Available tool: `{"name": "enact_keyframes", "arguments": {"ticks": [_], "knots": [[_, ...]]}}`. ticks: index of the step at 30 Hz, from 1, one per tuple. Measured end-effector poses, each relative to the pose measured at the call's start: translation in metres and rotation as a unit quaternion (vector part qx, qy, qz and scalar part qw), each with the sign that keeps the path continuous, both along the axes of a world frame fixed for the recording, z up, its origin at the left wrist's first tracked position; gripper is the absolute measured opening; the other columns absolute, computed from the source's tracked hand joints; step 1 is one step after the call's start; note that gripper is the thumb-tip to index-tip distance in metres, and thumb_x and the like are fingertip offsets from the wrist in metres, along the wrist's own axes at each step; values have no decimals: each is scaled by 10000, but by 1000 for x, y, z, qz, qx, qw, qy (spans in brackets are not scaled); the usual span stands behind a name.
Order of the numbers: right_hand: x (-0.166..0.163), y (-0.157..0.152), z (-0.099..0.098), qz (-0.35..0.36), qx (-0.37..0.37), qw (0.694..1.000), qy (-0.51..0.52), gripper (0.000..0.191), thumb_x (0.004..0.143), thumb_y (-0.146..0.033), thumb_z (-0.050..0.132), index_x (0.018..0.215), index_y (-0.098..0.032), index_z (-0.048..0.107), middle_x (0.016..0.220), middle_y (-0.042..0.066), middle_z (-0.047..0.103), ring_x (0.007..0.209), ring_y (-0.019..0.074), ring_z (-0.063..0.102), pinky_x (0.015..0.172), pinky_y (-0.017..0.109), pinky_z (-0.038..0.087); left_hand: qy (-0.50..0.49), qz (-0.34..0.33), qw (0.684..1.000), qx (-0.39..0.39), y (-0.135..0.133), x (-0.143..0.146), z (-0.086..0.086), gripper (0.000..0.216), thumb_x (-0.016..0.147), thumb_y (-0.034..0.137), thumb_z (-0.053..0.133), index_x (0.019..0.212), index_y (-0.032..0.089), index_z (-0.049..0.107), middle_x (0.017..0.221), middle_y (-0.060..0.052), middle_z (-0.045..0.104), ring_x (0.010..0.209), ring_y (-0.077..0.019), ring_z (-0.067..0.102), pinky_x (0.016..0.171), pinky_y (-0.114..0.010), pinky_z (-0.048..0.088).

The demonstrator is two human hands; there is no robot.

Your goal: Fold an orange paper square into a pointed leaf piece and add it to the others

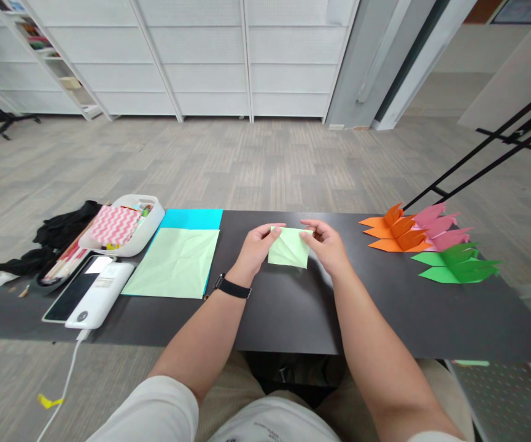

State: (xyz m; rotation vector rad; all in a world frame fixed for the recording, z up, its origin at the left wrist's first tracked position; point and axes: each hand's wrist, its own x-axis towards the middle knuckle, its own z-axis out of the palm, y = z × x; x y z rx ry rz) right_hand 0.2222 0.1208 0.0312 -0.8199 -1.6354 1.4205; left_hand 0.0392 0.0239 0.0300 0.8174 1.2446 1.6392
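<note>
A small light green paper square (289,250), creased across its face, is held up just above the dark table in front of me. My left hand (258,245) pinches its upper left corner between thumb and fingers. At the upper right corner, my right hand (327,242) grips the paper with the thumb in front and the fingers behind. A dark band circles my left wrist. Left of my hands lies a larger light green sheet (173,264) with faint creases, on top of blue paper (194,218).
Folded paper pieces in orange (394,232), pink (440,227) and green (458,264) stand on the table's right side. To the left are a white basket (150,227), a phone (74,291), a white power bank (99,294) with a cable, and black cloth (65,230).
</note>
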Motion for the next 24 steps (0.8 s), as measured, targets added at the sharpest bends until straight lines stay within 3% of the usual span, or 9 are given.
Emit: {"name": "enact_keyframes", "arguments": {"ticks": [3, 6, 11, 16, 19, 24], "knots": [[2, -1, 4, 21, 1, 1000, -11, 478, 814, -474, 818, 1225, -243, 745, 768, -45, 583, 686, 147, 524, 677, 308, 461, 44, 29, 999, 4, 0, -6, 1, 397, 862, 438, 858, 1166, 188, 804, 942, -48, 790, 824, -182, 713, 766, -302, 557], [6, -2, 9, 89, -18, 995, -44, 520, 832, -453, 793, 1296, -232, 719, 736, -66, 555, 673, 137, 510, 686, 302, 435, 87, 37, 995, -22, -1, -12, 1, 412, 875, 366, 817, 1238, 189, 736, 828, 6, 736, 697, -135, 657, 670, -256, 498], [10, -4, 14, 132, -51, 985, -102, 555, 828, -454, 785, 1317, -207, 697, 828, -30, 656, 745, 151, 584, 743, 313, 467, 231, 10, 971, -58, -4, -11, -2, 292, 932, 297, 727, 1210, 215, 688, 841, 7, 769, 746, -149, 683, 699, -260, 483], [9, -1, 7, 160, -63, 972, -160, 543, 844, -448, 765, 1317, -189, 698, 789, -29, 666, 693, 151, 588, 666, 293, 448, 325, -40, 942, -70, -6, -1, -5, 263, 968, 286, 695, 1227, 245, 678, 850, 26, 792, 743, -155, 695, 718, -272, 488], [9, 3, -2, 153, -30, 964, -218, 470, 852, -361, 746, 1290, -192, 715, 781, -25, 690, 679, 152, 599, 653, 287, 453, 369, -64, 924, -71, -7, 2, -6, 246, 989, 264, 678, 1234, 244, 680, 883, 20, 802, 791, -165, 724, 749, -280, 510], [9, 5, -9, 99, 94, 930, -340, 339, 882, -210, 701, 1215, -231, 764, 814, -12, 742, 731, 157, 643, 695, 284, 457, 438, -93, 891, -77, -6, 3, -8, 291, 979, 212, 696, 1268, 246, 692, 1016, -12, 823, 930, -196, 763, 846, -312, 557]]}}
